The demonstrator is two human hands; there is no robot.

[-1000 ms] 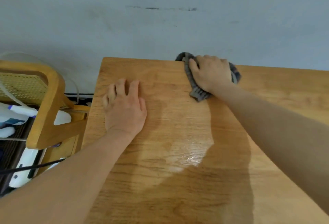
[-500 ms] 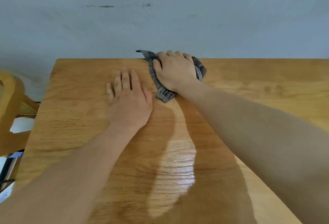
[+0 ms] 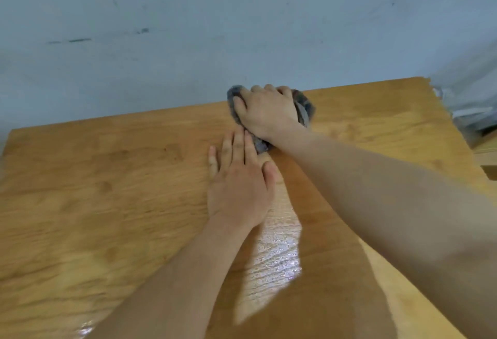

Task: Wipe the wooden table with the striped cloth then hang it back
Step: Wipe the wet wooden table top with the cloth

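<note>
Pressing down on the bunched striped cloth [image 3: 304,108], the right hand [image 3: 267,114] sits at the far edge of the wooden table [image 3: 107,177], right against the pale blue wall [image 3: 242,29]. Its fingers curl over the grey fabric and grip it. Folds of cloth show to the left of the thumb, to the right of the knuckles and under the wrist. The left hand [image 3: 239,185] lies flat on the tabletop just near of it, with the fingers straight and close together, the thumb alongside, and the fingertips reaching the near end of the cloth. A wet sheen [image 3: 277,255] runs along the wood between the two forearms.

A second ago the cloth was closer to the table's far left corner; it has since travelled right along the far edge. The left hand has slid right with it and closed the gap that lay between its fingertips and the cloth half a second ago. The view has swung right too. The wooden chair seen at the left a second ago is out of sight, and the table's far right corner now shows, with something grey and blurred [image 3: 473,107] beyond it.
</note>
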